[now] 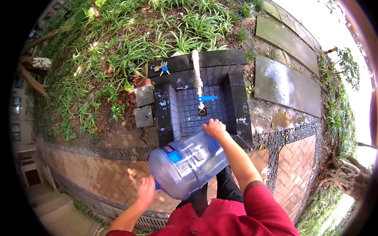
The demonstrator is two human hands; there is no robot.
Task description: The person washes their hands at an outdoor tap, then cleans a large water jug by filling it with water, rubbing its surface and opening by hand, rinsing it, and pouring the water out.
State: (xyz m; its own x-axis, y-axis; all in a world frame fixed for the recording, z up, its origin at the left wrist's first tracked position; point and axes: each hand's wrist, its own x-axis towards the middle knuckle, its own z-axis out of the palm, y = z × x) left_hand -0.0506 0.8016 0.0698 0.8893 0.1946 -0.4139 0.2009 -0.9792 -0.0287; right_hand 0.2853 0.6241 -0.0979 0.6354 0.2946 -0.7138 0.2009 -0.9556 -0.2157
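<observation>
Forearms (240, 158) bare, both extended forward.
Left hand (146, 189) near left, closed; right hand (215, 128) farther off, right, curled.

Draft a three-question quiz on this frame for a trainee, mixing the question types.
1. Which hand is at the neck of the bottle?
2. True or false: the keys lie on the back rim of the sink.
3. What colour is the tap handle? A red, B blue, C black.

Key: 1. The left hand; the right hand is at the base end. 2. True. 3. B.
</observation>
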